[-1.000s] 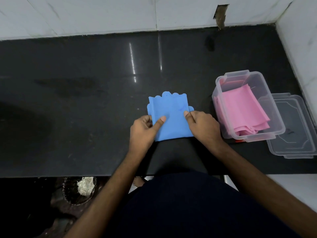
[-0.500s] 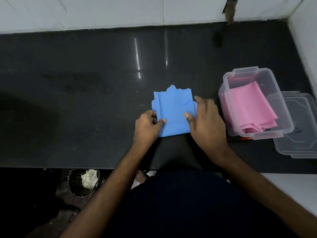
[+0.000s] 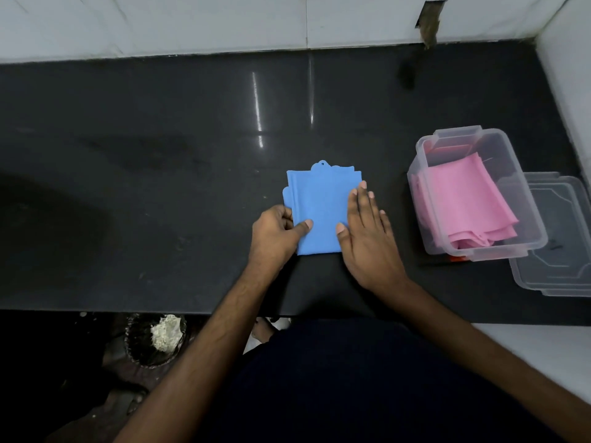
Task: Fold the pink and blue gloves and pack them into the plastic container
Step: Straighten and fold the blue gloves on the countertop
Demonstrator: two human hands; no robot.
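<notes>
The folded blue gloves (image 3: 319,206) lie flat on the black counter (image 3: 160,187), their scalloped edges pointing away from me. My left hand (image 3: 276,231) pinches their near left edge, thumb on top and fingers curled under. My right hand (image 3: 367,238) lies flat with straight fingers pressing down the right edge of the blue gloves. The folded pink gloves (image 3: 463,203) sit inside the clear plastic container (image 3: 428,148) to the right, untouched.
The container's clear lid (image 3: 563,247) lies on the counter just right of it. White tiled walls (image 3: 192,24) close the back and the right side. The counter's front edge runs just below my hands, with a dark bin (image 3: 153,340) on the floor beneath.
My right hand went from pinching the blue gloves' near right edge to lying flat along their right side. The left hand kept its pinch.
</notes>
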